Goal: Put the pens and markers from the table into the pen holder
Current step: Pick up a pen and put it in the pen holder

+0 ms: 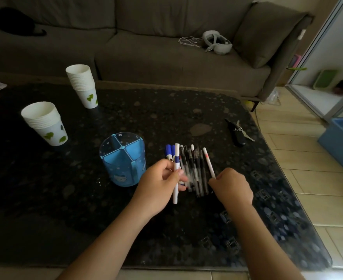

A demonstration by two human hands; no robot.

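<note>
Black speckled stone forms the table point(166, 110), a glossy top that reflects light along its right edge. Behind its far edge stands a grey-brown sofa point(166, 57) carrying a white headset point(217, 42) with a cable; beige floor tiles point(308, 188) run beside the right edge. Toward the far-left corner stand 2 stacks of paper cups, one farther back point(81, 85) and one nearer point(45, 123). A key bunch point(238, 132) lies near the right edge. The blue pen holder point(123, 158), divided into compartments, stands upright left of centre, its compartments showing no pens. Just to its right lies the row of pens and markers point(194, 168), side by side on the table. The left hand point(158, 184) is closed around a white marker with a blue band point(176, 172), held above the row's left end. The right hand point(231, 188) pinches the near end of a white pen with a pink band point(208, 162) at the row's right end. Bare tabletop lies between the holder and the near edge.
</note>
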